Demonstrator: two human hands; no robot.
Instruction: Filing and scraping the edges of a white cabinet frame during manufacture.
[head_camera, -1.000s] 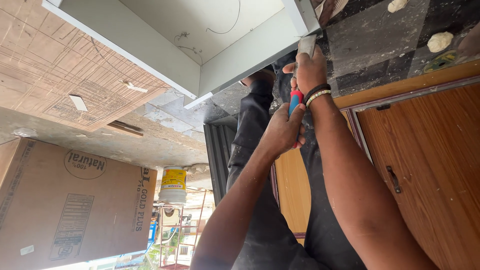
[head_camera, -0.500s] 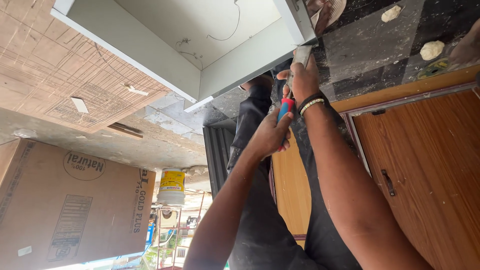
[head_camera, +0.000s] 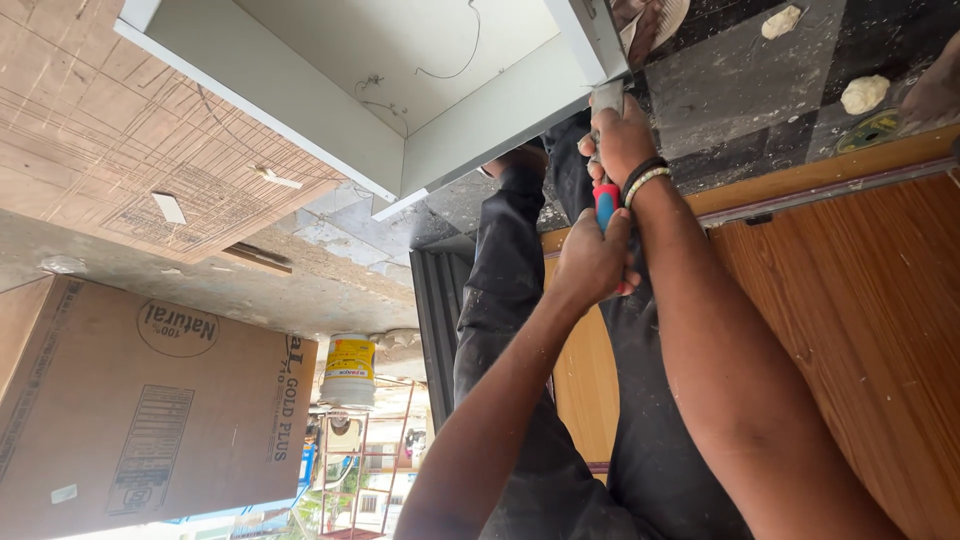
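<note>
My left hand (head_camera: 592, 262) is closed round the red and blue handle (head_camera: 606, 203) of a chisel-like tool. My right hand (head_camera: 620, 140), with dark and pale bands at the wrist, grips the same tool higher up, just under its flat metal blade (head_camera: 607, 97). The blade tip touches the corner edge of a white cabinet panel (head_camera: 480, 120). Both forearms reach up from the bottom of the view over my dark trousers (head_camera: 520, 300).
Dark floor tiles (head_camera: 740, 90) carry pale putty lumps (head_camera: 864, 94). A brown wooden board (head_camera: 850, 300) lies at the right. A large cardboard box (head_camera: 140, 400), a yellow and white can (head_camera: 349, 371) and a plywood sheet (head_camera: 150, 130) are at the left.
Both hands and the tool have shifted slightly up toward the white panel's corner. The grips are the same.
</note>
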